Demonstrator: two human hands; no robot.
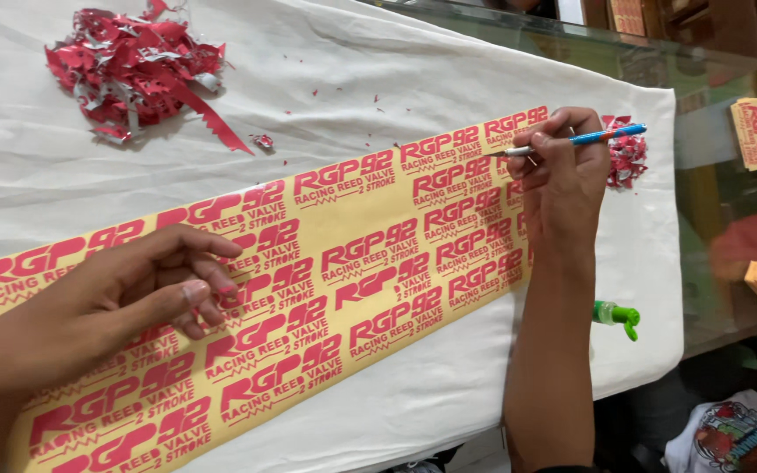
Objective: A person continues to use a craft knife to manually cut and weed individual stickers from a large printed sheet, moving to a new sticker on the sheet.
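Nearest the camera, the left hand [124,298] lies flat on a long yellow sticker sheet [352,263] printed with rows of red decals. Its fingers [208,293] are loosely spread and slightly curled, pressing on the sheet and gripping nothing. The sheet runs diagonally from the lower left up toward the right across a white cloth [396,79] that covers the surface.

Further along, the right hand [567,175] rests at the far end of the sheet, its fingers [541,144] pinched around a craft knife [571,140] with a blue handle. The metal tip points left and touches the sheet's upper edge, just beside the last row of decals.

Right of the forearm, a small green-capped bottle [617,315] lies on the cloth. Just behind the right hand sits a small heap of red scraps [628,158]. Farthest off, at the upper left, a larger pile of red and silver trimmings [133,66] lies on the cloth, well apart from both hands.
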